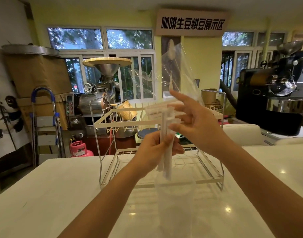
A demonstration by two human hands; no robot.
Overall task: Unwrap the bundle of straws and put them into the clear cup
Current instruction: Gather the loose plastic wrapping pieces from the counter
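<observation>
My left hand (152, 150) grips a bundle of white straws (167, 162) upright, above the middle of the white table. Their lower ends hang just over the clear cup (174, 203), which stands on the table in front of me and is hard to make out. My right hand (197, 124) is raised beside the straws' top ends with its fingers spread. It holds the clear plastic wrapper (174, 73), which sticks up into the air above it. Blur hides exactly how the fingers pinch the wrapper.
A white wire rack (210, 181) with two tiers stands on the table (61, 194) right behind the cup and my hands. Beyond the table are coffee roasting machines (99, 98), a pink gas cylinder (79, 148) and a step ladder (46, 124).
</observation>
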